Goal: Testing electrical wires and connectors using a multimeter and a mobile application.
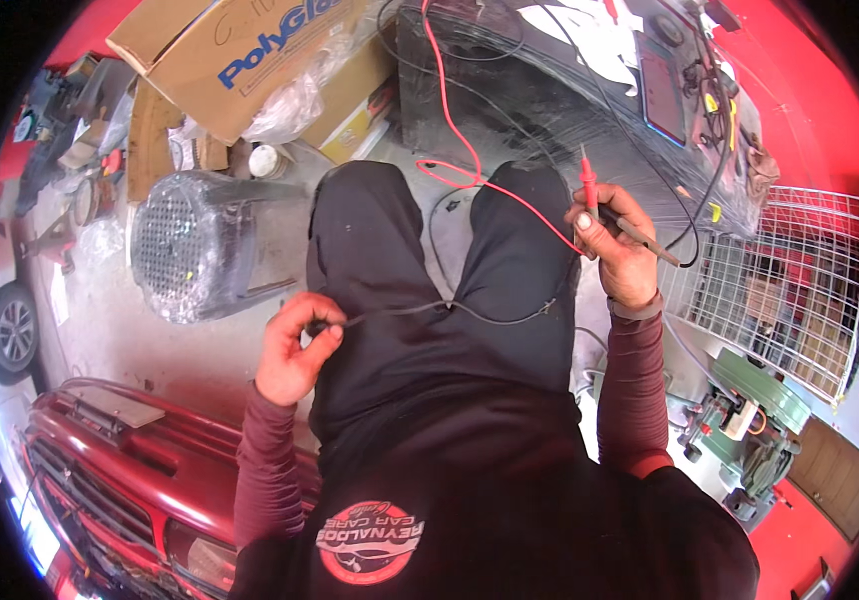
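Note:
In my right hand (pixel 622 250), a red test probe (pixel 589 182) points up between thumb and fingers. A black test probe (pixel 650 244) lies across the same palm, its tip end hidden by the fingers. The red lead (pixel 462 145) loops from the hand up toward the wrapped bench. My left hand (pixel 295 348) pinches one end of a thin dark cable (pixel 400 311). That cable runs over my lap, with a small lump near its middle, and its other end rests on my thigh short of the right hand.
Ahead stands a bench wrapped in plastic film (pixel 490 100), with a tablet (pixel 662 92) and cables on it. A wrapped cylinder with a perforated end (pixel 185 245) and a cardboard box (pixel 200 65) are at left. Right are a wire cage (pixel 800 280) and green machine (pixel 765 390); a red car (pixel 140 450) stands lower left.

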### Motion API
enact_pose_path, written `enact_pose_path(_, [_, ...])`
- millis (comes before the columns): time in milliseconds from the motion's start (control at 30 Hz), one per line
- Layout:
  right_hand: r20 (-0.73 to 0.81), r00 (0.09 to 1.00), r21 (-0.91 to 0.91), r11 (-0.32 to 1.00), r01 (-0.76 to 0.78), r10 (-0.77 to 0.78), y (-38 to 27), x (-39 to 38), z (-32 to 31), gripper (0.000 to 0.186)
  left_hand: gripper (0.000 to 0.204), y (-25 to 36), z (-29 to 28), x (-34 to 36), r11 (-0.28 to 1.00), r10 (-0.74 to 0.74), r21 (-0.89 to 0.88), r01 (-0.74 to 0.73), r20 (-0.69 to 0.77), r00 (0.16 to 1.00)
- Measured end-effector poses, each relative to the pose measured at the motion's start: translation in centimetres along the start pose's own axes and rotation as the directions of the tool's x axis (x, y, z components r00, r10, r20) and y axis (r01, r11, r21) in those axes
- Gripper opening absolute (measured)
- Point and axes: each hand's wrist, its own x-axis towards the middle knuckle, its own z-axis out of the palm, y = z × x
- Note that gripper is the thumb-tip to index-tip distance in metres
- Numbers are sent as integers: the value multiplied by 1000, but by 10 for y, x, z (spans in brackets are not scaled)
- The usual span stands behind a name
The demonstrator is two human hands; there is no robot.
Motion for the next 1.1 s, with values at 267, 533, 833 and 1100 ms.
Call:
enact_pose_path(267, [18,997,-333,941,-69,79,21,-1,-37,16,18,49,11,0,828,16,515,-220,372,928])
enact_pose_path(533, [112,986,-131,985,-111,126,8,-14,-33,21,40,71,44,57,787,191,461,-409,449,873])
enact_pose_path(833, [-35,995,62,994,-86,88,4,-29,-40,23,21,44,135,121,902,297,121,-414,521,800])
enact_pose_path(1100, [87,986,17,989,-146,144,0,-37,-33,24,22,41,171,109,963,162,110,-246,492,856])
